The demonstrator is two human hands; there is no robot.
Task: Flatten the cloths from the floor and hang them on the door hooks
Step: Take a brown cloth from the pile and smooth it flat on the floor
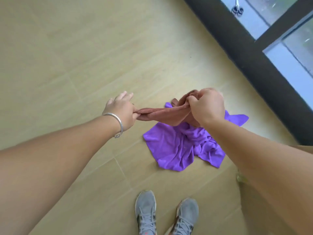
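Brown cloth (162, 114) hangs bunched between both hands above the floor: left hand (121, 111) pinches one end, right hand (207, 106) grips the other in a fist. Purple cloth (179, 146) lies crumpled beneath, at 5 o'clock. Open tan floor (76, 56) spreads toward 10 o'clock; a dark window frame (250, 53) bounds 2 o'clock.
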